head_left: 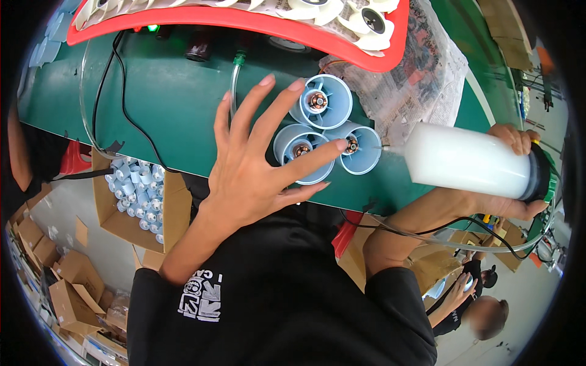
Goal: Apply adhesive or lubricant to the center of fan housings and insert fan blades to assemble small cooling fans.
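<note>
While left hand [241, 168] splays across the blue cups [339, 130], right hand [497, 205] grips the white dispenser [470, 158] right of them. Keep its tip [386, 147] steady.

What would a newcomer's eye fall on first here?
Probably the large white-filled dispensing syringe on the right, gripped by the right hand, its tip toward three light-blue housings near the centre. The spread left hand reaches over them. A red tray of white fan blades crosses the top.
</note>
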`<state>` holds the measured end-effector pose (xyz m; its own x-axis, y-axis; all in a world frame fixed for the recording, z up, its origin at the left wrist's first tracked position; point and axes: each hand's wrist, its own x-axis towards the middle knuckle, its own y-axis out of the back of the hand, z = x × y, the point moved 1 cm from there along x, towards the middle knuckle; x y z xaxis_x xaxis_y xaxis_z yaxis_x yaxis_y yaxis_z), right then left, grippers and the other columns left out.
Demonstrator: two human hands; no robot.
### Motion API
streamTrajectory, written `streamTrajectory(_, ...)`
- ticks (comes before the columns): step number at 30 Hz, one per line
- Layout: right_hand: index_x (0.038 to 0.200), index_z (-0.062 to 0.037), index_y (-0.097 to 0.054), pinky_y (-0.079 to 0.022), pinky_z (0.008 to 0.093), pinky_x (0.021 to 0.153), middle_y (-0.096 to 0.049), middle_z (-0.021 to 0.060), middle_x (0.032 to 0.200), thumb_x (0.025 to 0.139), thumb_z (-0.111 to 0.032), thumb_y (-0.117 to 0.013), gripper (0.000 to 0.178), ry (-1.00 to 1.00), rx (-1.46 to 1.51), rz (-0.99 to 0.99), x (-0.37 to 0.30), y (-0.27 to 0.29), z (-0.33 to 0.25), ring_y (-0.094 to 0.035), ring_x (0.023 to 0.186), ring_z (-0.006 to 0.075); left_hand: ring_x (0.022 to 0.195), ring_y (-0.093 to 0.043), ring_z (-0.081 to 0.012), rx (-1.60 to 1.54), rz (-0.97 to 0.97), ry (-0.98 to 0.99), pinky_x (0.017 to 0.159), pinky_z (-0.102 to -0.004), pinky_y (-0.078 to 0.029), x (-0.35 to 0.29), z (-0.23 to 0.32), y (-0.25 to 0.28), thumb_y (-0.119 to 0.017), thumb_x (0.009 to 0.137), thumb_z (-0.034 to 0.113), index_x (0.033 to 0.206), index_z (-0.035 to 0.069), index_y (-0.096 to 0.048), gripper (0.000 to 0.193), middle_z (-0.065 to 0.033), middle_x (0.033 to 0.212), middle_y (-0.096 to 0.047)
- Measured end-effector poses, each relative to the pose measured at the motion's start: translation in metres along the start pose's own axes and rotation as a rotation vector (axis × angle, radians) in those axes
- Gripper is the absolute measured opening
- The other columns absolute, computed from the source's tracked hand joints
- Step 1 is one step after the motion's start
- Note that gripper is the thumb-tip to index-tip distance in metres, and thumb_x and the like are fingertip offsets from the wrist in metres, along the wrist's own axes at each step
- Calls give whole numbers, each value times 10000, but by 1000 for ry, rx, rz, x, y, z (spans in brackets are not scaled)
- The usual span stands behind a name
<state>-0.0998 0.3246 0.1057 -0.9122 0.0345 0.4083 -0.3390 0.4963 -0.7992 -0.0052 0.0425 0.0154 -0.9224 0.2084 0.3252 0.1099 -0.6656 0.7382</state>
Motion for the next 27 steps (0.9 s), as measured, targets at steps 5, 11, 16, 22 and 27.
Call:
streamTrajectory(5,1288,30,-357,-369,396,804,-481,129,1004,703,-603,-742,944,-37,-216,-106,-6,2,7,-467,869,227,1387,-373,-414,32,-4,-3,1077,-626,-258,3,3,0,-887,558,248,1177,409,-694,669,-164,1508,-397)
streamTrajectory(11,1309,49,-365,-371,415,788,-508,160,1039,727,-708,-658,999,-34,-294,-149,-7,4,11,-488,869,253,1389,-387,-401,34,-15,-1,1072,-630,-243,4,4,0,-866,568,211,1172,403,-702,655,-181,1505,-401)
streamTrajectory(16,1235,39,-389,-368,376,788,-477,121,974,640,-607,-769,957,23,-429,12,-9,4,9,-478,858,232,1392,-390,-392,25,-32,14,1070,-634,-236,5,5,0,-852,569,201,1164,402,-709,644,-183,1507,-402)
streamTrajectory(22,1222,39,-396,-369,384,788,-479,128,975,651,-612,-761,940,12,-398,-2,-9,6,9,-481,863,240,1388,-398,-387,26,-30,19,1065,-636,-240,5,5,1,-843,568,203,1157,399,-714,634,-182,1501,-409)
streamTrajectory(27,1216,48,-389,-370,386,795,-476,132,976,650,-612,-768,947,29,-402,7,-8,6,10,-486,868,247,1382,-406,-384,28,-25,17,1065,-631,-242,5,5,1,-843,568,205,1154,402,-716,632,-180,1494,-420)
